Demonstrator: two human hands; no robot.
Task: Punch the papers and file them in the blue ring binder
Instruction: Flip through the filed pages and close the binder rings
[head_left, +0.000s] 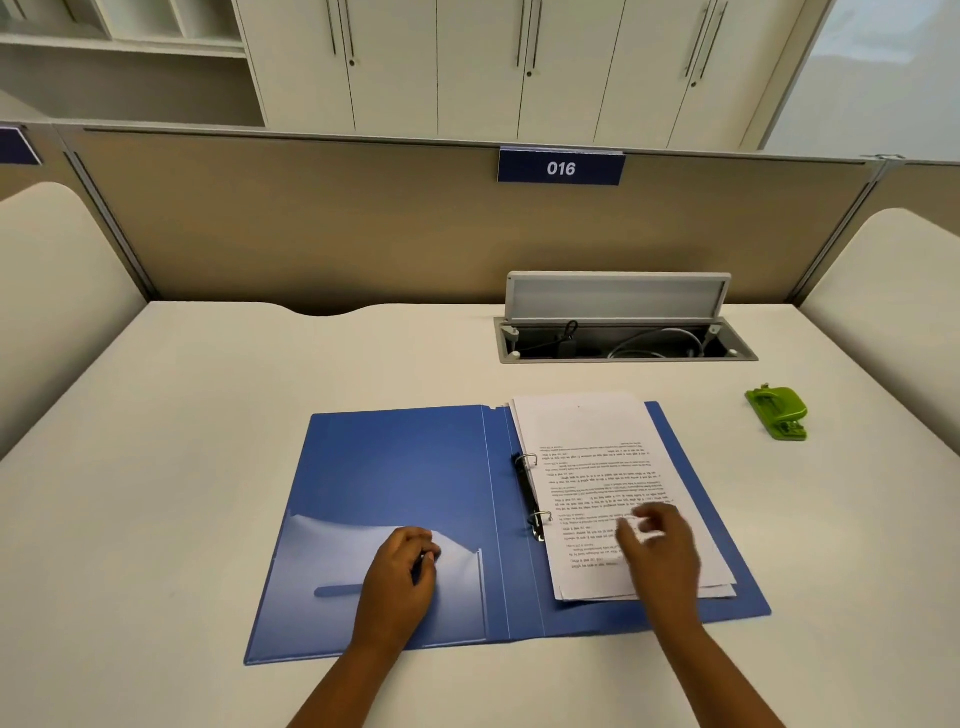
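White laminate covers the desk (208, 415), and the blue ring binder (395, 467) lies open flat near its front edge, spine running away from the person. On the binder's right half rests the stack of papers (597, 467), long axis parallel to the spine, left margin at the two metal rings (535, 488); it looks threaded onto them, though the punched holes are too small to confirm. The right hand (660, 551) is over the lower part of the stack, blurred, so I cannot tell whether its fingers press the sheets or hang loose above them. The left hand (402, 571) rests on the inside front cover, over the clear pocket, fingers curled with nothing visibly in them. A green hole punch (779, 413) sits well apart toward the desk's right edge. Closing likely falls to the left hand, which already rests on the cover that swings rightward over the rings.
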